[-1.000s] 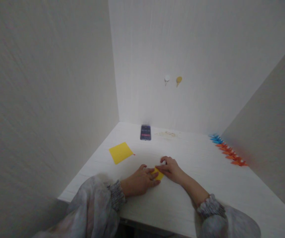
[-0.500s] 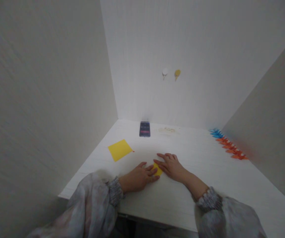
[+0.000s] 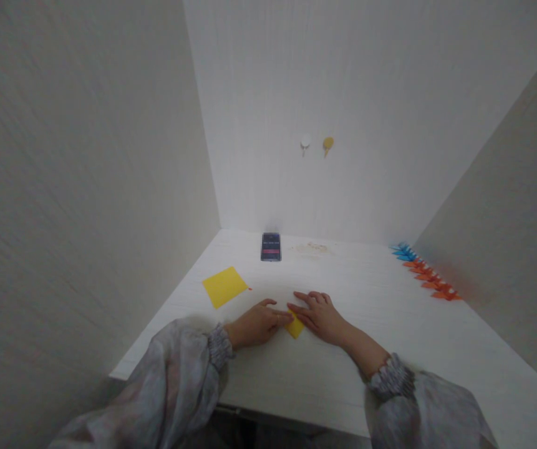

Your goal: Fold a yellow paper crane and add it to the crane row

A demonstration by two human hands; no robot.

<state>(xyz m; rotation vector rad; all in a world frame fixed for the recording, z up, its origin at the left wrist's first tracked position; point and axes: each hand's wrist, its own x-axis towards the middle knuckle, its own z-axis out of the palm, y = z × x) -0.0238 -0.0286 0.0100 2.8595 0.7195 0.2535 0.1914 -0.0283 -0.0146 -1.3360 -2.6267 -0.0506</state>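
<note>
A small folded piece of yellow paper (image 3: 296, 327) lies on the white table between my hands. My left hand (image 3: 261, 323) comes in from the left, its index finger stretched out and pressing on the paper's upper left part. The thumb stands apart, and the other fingers look curled under. Opposite, my right hand (image 3: 322, 318) rests with its fingers spread, some fingertips on the paper's upper edge and the index finger reaching out on the table. Neither hand grips the paper. A flat yellow paper sheet (image 3: 225, 287) lies to the left, beyond my left hand.
A dark phone-like device (image 3: 270, 247) lies near the back wall. Several folded paper pieces, blue (image 3: 405, 252) and orange (image 3: 431, 280), line the right wall. A small red bit (image 3: 250, 289) lies beside the yellow sheet. Two hooks, white (image 3: 305, 143) and yellow (image 3: 328, 144), hang on the wall.
My left hand has moved up a little, its other fingers drawn in and only the index finger left on the paper. More of the folded paper shows. My right hand stays nearly still.
</note>
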